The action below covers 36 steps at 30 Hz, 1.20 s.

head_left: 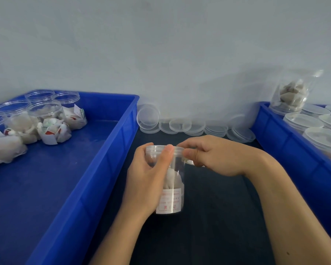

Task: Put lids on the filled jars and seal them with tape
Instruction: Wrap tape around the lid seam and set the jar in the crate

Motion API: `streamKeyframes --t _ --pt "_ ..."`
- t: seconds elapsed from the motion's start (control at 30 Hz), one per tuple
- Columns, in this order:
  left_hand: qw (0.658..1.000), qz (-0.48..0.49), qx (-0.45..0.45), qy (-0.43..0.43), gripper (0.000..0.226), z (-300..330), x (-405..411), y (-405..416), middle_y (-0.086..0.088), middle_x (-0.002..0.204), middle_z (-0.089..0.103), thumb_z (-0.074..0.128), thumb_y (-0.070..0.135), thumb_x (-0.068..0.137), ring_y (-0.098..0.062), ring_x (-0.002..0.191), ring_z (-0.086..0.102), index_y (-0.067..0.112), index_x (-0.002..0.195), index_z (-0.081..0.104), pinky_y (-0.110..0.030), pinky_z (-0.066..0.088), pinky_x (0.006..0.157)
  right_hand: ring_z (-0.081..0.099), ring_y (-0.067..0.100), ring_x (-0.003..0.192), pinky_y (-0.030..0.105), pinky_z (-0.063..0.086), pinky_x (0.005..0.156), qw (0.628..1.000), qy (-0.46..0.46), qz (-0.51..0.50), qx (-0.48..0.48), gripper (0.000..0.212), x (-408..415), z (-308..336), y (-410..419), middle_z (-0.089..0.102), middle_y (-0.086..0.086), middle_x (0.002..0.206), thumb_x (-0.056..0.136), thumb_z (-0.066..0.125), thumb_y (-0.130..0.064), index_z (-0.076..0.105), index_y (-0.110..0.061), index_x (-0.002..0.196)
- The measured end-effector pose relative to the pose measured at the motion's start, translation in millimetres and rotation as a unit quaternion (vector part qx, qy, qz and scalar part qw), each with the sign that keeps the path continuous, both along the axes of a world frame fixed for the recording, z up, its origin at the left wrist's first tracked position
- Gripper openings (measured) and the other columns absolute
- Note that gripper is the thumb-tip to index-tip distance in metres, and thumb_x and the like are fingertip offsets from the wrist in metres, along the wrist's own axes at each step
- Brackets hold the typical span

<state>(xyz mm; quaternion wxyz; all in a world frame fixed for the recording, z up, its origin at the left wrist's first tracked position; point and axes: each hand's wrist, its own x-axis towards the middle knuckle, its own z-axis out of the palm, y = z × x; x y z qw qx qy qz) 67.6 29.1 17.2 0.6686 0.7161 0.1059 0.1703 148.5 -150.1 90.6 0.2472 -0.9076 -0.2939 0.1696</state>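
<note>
A clear plastic jar with white sachets and a red-printed label inside stands on the dark table between two blue crates. A clear lid sits on its top. My left hand wraps around the jar's left side, thumb lying up across the lid's rim. My right hand pinches the lid's right edge between thumb and fingers, and something small and clear shows under its fingers. No tape roll is visible.
The left blue crate holds several open filled jars and loose sachets. Spare clear lids lie along the wall. The right blue crate holds several lidded jars, one filled jar stacked on top.
</note>
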Motion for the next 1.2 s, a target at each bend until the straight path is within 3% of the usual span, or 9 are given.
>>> streamKeyframes --t 0.2,0.33,0.4,0.47,0.6,0.77,0.87,0.97,1.2 --pt "0.998 -0.037 -0.042 0.001 0.062 -1 1 0 0.012 0.099 0.078 0.071 0.079 0.081 -0.006 0.084 0.078 0.028 0.117 0.067 -0.019 0.058 0.063 0.062 -0.004 0.076 0.031 0.053 0.082 1.000 0.014 0.004 -0.010 0.033 -2 3 -1 0.068 -0.012 0.094 0.107 0.042 -0.058 0.064 -0.046 0.128" --pt "0.996 -0.054 -0.069 0.016 0.071 -2 4 1 0.002 0.106 0.080 0.067 0.078 0.078 -0.015 0.089 0.080 0.025 0.126 0.062 -0.024 0.062 0.068 0.048 0.007 0.067 0.033 0.047 0.076 0.999 -0.002 0.004 -0.038 0.053 -2 3 1 0.052 -0.007 0.079 0.107 0.037 -0.060 0.066 -0.018 0.120" --pt "0.997 -0.053 -0.056 0.020 0.076 -1 4 0 0.013 0.106 0.079 0.066 0.084 0.075 -0.008 0.091 0.079 0.033 0.131 0.052 -0.022 0.061 0.072 0.047 0.011 0.071 0.034 0.048 0.077 0.999 -0.004 0.004 -0.045 0.055 -4 4 0 0.051 -0.004 0.082 0.107 0.036 -0.059 0.064 -0.012 0.115" --pt "0.999 -0.032 -0.035 0.025 0.085 0 3 -1 0.024 0.100 0.076 0.068 0.089 0.066 0.001 0.088 0.076 0.038 0.130 0.044 -0.019 0.058 0.068 0.051 0.009 0.073 0.035 0.050 0.080 0.999 -0.004 0.001 -0.044 0.049 -6 7 -1 0.055 -0.007 0.083 0.108 0.038 -0.059 0.067 -0.020 0.110" --pt "0.998 0.056 0.032 0.027 0.071 1 1 -2 0.019 0.098 0.074 0.068 0.089 0.059 0.009 0.084 0.071 0.039 0.108 0.059 -0.025 0.053 0.069 0.058 0.008 0.076 0.037 0.053 0.083 0.999 -0.005 -0.012 -0.051 0.039 -10 13 0 0.061 -0.010 0.082 0.106 0.039 -0.062 0.067 -0.039 0.093" --pt "0.999 0.039 0.026 0.025 0.057 1 -3 -6 0.018 0.090 0.077 0.066 0.082 0.071 -0.005 0.075 0.077 0.039 0.107 0.059 -0.038 0.061 0.070 0.069 0.026 0.090 0.055 0.054 0.095 0.997 -0.033 -0.024 -0.066 0.064 -19 17 16 0.072 0.005 0.099 0.104 0.034 -0.070 0.070 -0.017 0.114" --pt "0.999 0.032 0.003 0.024 0.053 2 -3 -7 0.010 0.086 0.079 0.078 0.069 0.076 -0.011 0.071 0.079 0.031 0.108 0.058 -0.035 0.062 0.062 0.070 0.029 0.099 0.051 0.055 0.095 0.997 -0.041 -0.018 -0.066 0.055 -19 16 19 0.074 0.005 0.103 0.108 0.033 -0.063 0.070 -0.023 0.109" --pt "0.999 0.044 -0.007 0.012 0.046 3 -3 -2 0.016 0.089 0.076 0.077 0.064 0.082 -0.004 0.070 0.076 0.031 0.109 0.060 -0.021 0.057 0.056 0.058 0.020 0.077 0.036 0.052 0.085 0.999 0.002 -0.016 -0.034 0.047 -17 15 12 0.061 0.000 0.083 0.111 0.033 -0.054 0.065 -0.022 0.121" --pt "0.998 0.029 -0.042 0.027 0.063 2 -3 3 0.006 0.093 0.080 0.075 0.078 0.077 -0.013 0.077 0.080 0.028 0.114 0.063 -0.035 0.060 0.070 0.054 0.006 0.074 0.031 0.047 0.080 0.999 -0.009 -0.032 -0.039 0.036 -12 6 12 0.055 -0.013 0.078 0.110 0.033 -0.058 0.063 -0.042 0.118"
